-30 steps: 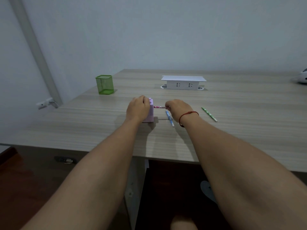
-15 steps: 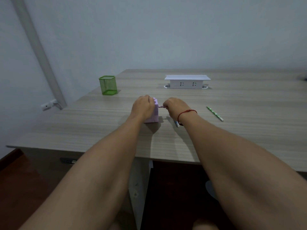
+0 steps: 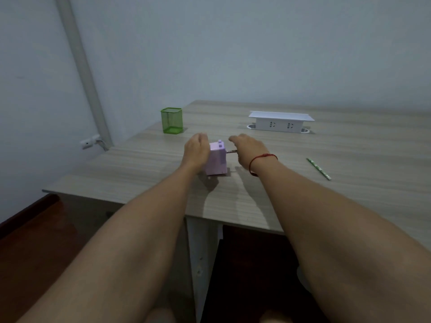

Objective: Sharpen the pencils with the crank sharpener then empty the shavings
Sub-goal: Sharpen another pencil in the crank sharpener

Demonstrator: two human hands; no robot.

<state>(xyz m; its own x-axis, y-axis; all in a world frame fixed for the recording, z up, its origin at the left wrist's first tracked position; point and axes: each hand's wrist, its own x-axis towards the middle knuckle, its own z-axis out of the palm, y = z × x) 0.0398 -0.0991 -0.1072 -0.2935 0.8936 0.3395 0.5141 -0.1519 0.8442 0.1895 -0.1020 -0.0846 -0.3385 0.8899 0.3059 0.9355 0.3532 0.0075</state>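
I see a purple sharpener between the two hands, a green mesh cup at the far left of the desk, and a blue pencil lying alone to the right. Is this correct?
Not quite: the pencil lying alone to the right is green with a light pattern, not blue, as the head view shows. The rest holds: the purple sharpener sits between the left hand and right hand, and the green mesh cup stands far left.
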